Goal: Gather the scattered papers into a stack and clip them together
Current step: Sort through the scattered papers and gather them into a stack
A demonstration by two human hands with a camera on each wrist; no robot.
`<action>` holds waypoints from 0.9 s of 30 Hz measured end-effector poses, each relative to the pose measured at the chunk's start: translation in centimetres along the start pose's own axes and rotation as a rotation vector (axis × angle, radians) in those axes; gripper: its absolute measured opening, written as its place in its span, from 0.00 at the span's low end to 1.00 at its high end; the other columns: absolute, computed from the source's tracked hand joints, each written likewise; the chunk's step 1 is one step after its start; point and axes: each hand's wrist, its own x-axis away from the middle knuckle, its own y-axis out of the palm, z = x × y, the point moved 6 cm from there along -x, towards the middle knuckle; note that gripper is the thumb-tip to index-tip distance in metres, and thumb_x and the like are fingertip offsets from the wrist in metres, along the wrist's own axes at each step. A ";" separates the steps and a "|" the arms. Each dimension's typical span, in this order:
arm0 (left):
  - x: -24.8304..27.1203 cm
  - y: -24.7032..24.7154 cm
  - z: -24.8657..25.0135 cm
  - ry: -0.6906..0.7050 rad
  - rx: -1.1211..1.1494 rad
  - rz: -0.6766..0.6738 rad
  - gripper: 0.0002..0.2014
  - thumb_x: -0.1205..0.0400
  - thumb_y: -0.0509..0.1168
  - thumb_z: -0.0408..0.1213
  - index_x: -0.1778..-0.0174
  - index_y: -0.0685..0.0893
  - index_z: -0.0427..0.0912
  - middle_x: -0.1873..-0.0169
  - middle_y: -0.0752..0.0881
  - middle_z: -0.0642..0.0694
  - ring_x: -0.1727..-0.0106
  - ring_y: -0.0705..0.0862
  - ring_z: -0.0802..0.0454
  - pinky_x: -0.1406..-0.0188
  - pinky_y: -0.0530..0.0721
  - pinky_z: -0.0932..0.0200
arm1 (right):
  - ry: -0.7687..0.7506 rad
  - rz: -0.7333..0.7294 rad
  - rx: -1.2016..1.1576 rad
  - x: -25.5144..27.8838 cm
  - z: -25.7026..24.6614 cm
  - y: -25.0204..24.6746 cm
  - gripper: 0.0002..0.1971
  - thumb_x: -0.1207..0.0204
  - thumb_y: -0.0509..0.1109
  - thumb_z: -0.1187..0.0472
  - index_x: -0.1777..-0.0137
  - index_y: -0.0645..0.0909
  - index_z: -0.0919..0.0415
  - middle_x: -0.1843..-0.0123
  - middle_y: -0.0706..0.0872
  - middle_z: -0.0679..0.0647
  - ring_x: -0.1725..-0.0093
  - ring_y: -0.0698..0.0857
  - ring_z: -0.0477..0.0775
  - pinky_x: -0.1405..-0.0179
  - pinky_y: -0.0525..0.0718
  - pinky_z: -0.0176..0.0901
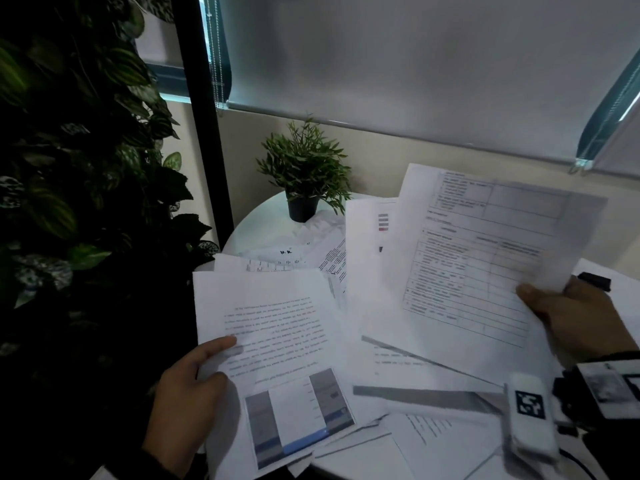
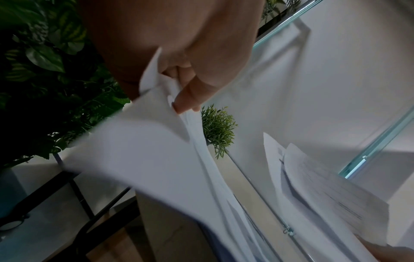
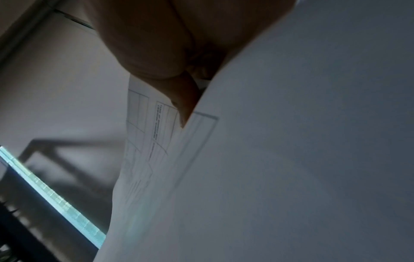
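My left hand (image 1: pixel 194 382) pinches the left edge of a printed page with a blue chart (image 1: pixel 277 344), thumb on top; the left wrist view shows several sheets (image 2: pixel 156 159) under that thumb. My right hand (image 1: pixel 571 317) grips the lower right edge of a sheet with a ruled table (image 1: pixel 485 258), raised above the table; in the right wrist view its thumb (image 3: pixel 183 104) lies on that table sheet (image 3: pixel 268 159). More loose papers (image 1: pixel 408 368) lie spread on the round white table (image 1: pixel 256 220). A black binder clip (image 1: pixel 594 280) sits behind my right hand.
A small potted plant (image 1: pixel 304 174) stands at the table's back edge. Large dark foliage (image 1: pixel 69 168) and a black post fill the left side. A lowered window blind (image 1: pixel 415 64) hangs behind. A white tracking device with a marker (image 1: pixel 530 410) is strapped on my right wrist.
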 end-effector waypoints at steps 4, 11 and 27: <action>-0.1 0.2 -0.3 -0.009 0.001 -0.026 0.23 0.25 0.56 0.12 0.50 0.85 0.44 0.47 0.84 0.44 0.48 0.81 0.53 0.50 0.77 0.69 | -0.006 -0.055 -0.177 -0.8 2.0 2.4 0.46 0.57 0.83 0.34 0.38 0.84 0.57 0.43 0.89 0.54 0.44 0.88 0.59 0.40 0.82 0.59; -0.3 1.3 -1.9 -0.166 0.355 0.006 0.15 0.28 0.73 0.54 0.57 0.92 0.45 0.48 0.90 0.49 0.40 0.85 0.53 0.32 0.76 0.54 | -0.089 -0.344 0.199 5.2 2.1 13.1 0.17 0.28 0.72 0.72 0.40 0.80 0.60 0.43 0.87 0.56 0.48 0.86 0.53 0.39 0.82 0.51; -0.2 0.3 -0.2 0.057 0.216 -0.031 0.32 0.26 0.66 0.15 0.35 0.73 0.53 0.41 0.84 0.52 0.36 0.82 0.47 0.32 0.77 0.44 | 0.005 -0.569 0.086 8.9 2.6 16.4 0.23 0.25 0.73 0.65 0.34 0.71 0.48 0.42 0.79 0.46 0.50 0.81 0.34 0.55 0.78 0.22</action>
